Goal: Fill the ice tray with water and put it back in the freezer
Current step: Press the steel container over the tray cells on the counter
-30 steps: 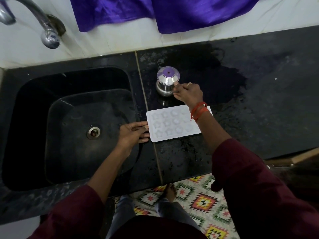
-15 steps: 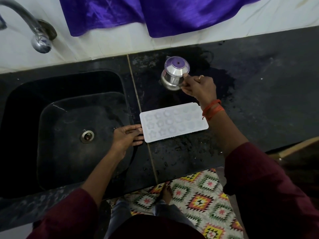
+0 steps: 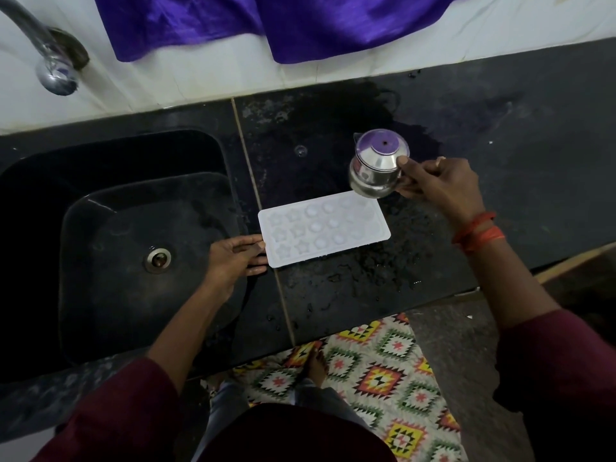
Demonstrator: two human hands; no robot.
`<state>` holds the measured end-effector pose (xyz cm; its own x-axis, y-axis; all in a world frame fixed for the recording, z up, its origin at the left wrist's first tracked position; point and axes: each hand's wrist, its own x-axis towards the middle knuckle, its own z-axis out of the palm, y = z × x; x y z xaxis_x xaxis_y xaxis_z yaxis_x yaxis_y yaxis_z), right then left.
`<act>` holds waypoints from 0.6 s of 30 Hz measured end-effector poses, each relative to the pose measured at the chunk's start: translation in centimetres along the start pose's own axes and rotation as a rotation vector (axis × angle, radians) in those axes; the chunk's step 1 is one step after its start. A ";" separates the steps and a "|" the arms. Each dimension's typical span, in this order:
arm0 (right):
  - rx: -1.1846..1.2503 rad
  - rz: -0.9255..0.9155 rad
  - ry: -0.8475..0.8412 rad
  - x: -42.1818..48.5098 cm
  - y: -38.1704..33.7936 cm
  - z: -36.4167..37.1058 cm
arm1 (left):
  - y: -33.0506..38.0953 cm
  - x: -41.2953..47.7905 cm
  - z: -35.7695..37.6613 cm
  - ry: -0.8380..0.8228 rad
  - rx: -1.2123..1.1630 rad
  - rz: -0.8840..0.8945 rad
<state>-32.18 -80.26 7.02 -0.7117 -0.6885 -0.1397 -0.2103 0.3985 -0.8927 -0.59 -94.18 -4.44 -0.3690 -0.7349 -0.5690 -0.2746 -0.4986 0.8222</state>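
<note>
The tap (image 3: 50, 68) at 10 o'clock is cut off by the upper edge, so only its curved pipe and its mouth show. The purple cloth (image 3: 300, 25) at 12 o'clock is cut off too. The steel vessel (image 3: 376, 168) covers the far corner of the ice tray (image 3: 325, 228) at 1 o'clock of it; I cannot tell if the vessel stands on the desk (image 3: 500, 145) or hangs above it. What is inside the vessel is hidden by its purple-topped lid. If there is water in the tray is also hard to make out.

The right hand (image 3: 440, 186) grips the vessel from its 3 o'clock side, the thumb on the edge of the lid and the fingers curled at the body below. A red thread band (image 3: 476, 231) is on this wrist. The left hand (image 3: 233, 258) lies flat with straight fingers, and its fingertips touch the short edge of the tray at 9 o'clock.

The tray is white and rectangular. It lies flat on the wet black desk, just at 3 o'clock of the black sink (image 3: 116, 295). It has three rows of moulds: stars at the 9 o'clock end, round ones in the middle, and faint shapes at the 3 o'clock end.
</note>
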 end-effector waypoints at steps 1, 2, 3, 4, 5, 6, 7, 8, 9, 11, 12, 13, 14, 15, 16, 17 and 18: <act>-0.018 0.003 0.000 -0.3 0.1 -0.5 | 0.0 0.0 0.0 0.000 -0.001 0.001; -0.030 0.005 0.001 -0.5 0.2 -1.0 | 0.0 0.0 0.1 0.001 -0.002 0.002; -0.039 0.005 0.003 -0.8 0.4 -1.5 | 0.0 0.0 0.1 0.005 -0.002 0.001; -0.044 0.005 0.003 -1.0 0.6 -1.9 | -0.1 0.1 0.1 0.008 -0.004 0.000; -0.043 0.008 0.004 -1.2 0.8 -2.3 | -0.1 0.1 0.2 0.009 -0.006 0.000; -0.042 0.013 0.002 -1.4 0.9 -2.7 | -0.2 0.1 0.2 0.009 -0.009 0.001; -0.049 0.017 -0.003 -1.5 1.1 -3.1 | -0.2 0.1 0.2 0.011 -0.012 0.002; -0.064 0.018 -0.012 -1.7 1.2 -3.4 | -0.2 0.2 0.2 0.013 -0.015 0.004; -0.085 0.019 -0.021 -1.8 1.4 -3.7 | -0.3 0.2 0.1 0.015 -0.018 0.005; -0.122 0.022 -0.034 -2.0 1.5 -4.1 | -0.3 0.2 0.2 0.016 -0.023 0.006; -0.141 0.023 -0.039 -2.1 1.5 -4.3 | -0.4 0.2 0.2 0.016 -0.026 0.007; -0.162 0.025 -0.041 -2.1 1.6 -4.5 | -0.5 0.2 0.2 0.014 -0.027 0.007; -0.189 0.024 -0.044 -2.2 1.5 -4.6 | -0.5 0.2 0.1 0.013 -0.027 0.009; -0.221 0.019 -0.044 -2.2 1.5 -4.7 | -0.5 0.2 0.0 0.011 -0.026 0.011; -0.254 0.010 -0.042 -2.3 1.5 -4.7 | -0.4 0.2 0.0 0.010 -0.023 0.013; -0.284 0.000 -0.040 -2.3 1.5 -4.8 | -0.4 0.3 -0.1 0.009 -0.019 0.014; -0.310 -0.009 -0.042 -2.2 1.5 -4.9 | -0.4 0.4 -0.1 0.010 -0.014 0.016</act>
<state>-34.20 -75.15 8.09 -0.6821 -0.7145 -0.1560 -0.4149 0.5537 -0.7220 -0.53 -94.31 -5.01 -0.3642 -0.7474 -0.5557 -0.2566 -0.4931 0.8313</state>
